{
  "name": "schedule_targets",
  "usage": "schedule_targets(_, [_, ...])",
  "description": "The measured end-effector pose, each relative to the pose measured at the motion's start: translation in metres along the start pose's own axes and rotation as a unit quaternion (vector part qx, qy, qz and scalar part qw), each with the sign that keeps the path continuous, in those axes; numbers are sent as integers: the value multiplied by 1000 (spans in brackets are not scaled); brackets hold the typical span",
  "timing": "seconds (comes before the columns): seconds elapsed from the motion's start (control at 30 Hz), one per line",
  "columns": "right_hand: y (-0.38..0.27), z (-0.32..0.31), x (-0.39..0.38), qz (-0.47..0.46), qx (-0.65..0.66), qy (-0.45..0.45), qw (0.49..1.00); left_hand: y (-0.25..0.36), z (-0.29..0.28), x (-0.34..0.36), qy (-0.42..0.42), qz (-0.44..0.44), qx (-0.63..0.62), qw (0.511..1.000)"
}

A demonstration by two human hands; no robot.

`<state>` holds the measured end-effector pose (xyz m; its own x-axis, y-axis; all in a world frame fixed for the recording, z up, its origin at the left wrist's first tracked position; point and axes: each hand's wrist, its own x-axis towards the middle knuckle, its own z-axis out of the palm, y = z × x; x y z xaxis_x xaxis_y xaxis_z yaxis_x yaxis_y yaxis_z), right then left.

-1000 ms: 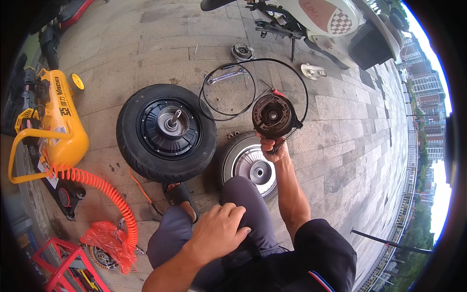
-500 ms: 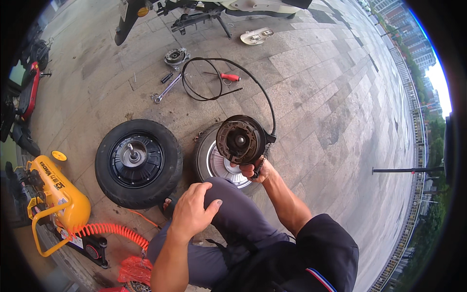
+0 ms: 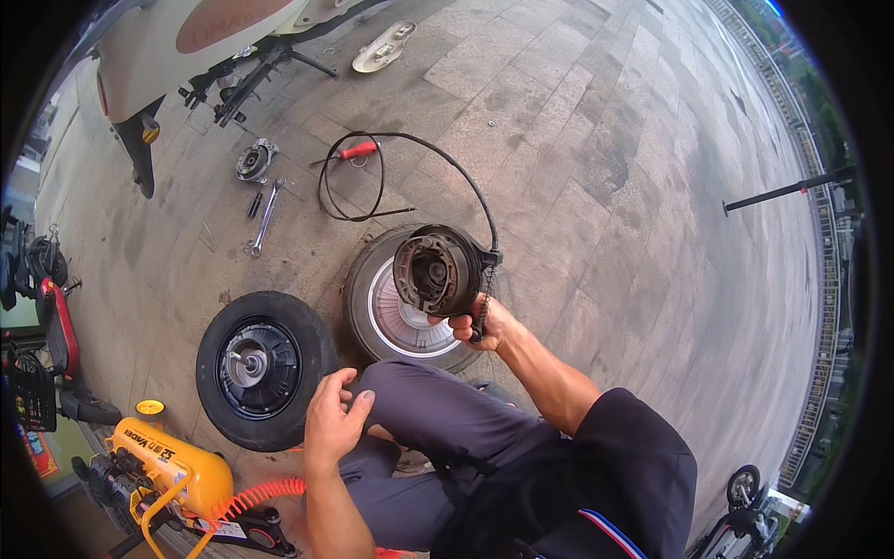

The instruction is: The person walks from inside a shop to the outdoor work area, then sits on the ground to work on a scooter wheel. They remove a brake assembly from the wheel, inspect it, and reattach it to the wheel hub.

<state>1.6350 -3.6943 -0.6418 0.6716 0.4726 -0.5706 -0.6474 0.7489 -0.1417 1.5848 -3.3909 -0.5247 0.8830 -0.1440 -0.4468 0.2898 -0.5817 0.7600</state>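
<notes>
My right hand (image 3: 486, 324) is closed around the lower edge of a drum brake plate (image 3: 438, 270), its curved brake shoes facing up toward me. A black brake cable (image 3: 470, 177) runs from the plate's right side and loops onto the paving. A coil spring (image 3: 487, 289) shows beside my right fingers. Under the brake plate lies a wheel with a silver hub (image 3: 386, 312), partly hidden. My left hand (image 3: 335, 416) hovers by my knee, fingers apart and holding nothing. Nearest to it lies a black hub-motor wheel (image 3: 216, 373) with its axle pointing up.
Beyond the wheels lie a wrench (image 3: 267, 219), a red-handled screwdriver (image 3: 358, 150), a second round metal brake part (image 3: 253, 160) and a pale cover (image 3: 384, 47). A scooter (image 3: 209, 47) stands at the far left. A yellow air compressor (image 3: 186, 466) with an orange coiled hose (image 3: 261, 498) sits at lower left.
My view has turned, so the surroundings shift in the picture. My left hand has come off my knee toward the black wheel. The brake plate in my right hand has tilted slightly.
</notes>
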Motion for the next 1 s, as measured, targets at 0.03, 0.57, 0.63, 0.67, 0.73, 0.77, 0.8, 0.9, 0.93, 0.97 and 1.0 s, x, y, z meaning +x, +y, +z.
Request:
schedule_targets(0.03, [-4,-3,-3,-15,2,9,1000,-1,1,1,-4,-7,-5,1000])
schedule_targets(0.57, [-49,-67,-66,-110,-15,52,992,10,18,13,3,10,70,997])
schedule_targets(0.63, [-44,-86,-60,-133,-48,90,986,9,17,12,12,27,75,997])
schedule_targets(0.67, [-42,-95,-55,-127,-73,139,979,9,16,10,15,29,72,997])
schedule_targets(0.73, [-34,-110,-44,-115,-120,194,967,8,15,7,11,7,73,997])
schedule_targets(0.77, [-30,-116,-39,-131,-138,194,962,8,15,6,11,1,61,998])
schedule_targets(0.8, [-24,-121,-36,-140,-159,210,954,7,15,4,11,-5,66,998])
schedule_targets(0.9, [-12,-129,-22,-161,-268,249,916,7,14,0,14,-12,65,998])
schedule_targets(0.93, [-10,-130,-17,-161,-309,260,900,7,14,-1,17,-8,68,998])
schedule_targets(0.97, [-8,-131,-10,-162,-350,271,882,8,14,-2,20,-3,65,998])
schedule_targets(1.0, [-5,-131,-4,-177,-395,269,860,10,13,-4,21,-3,74,997])
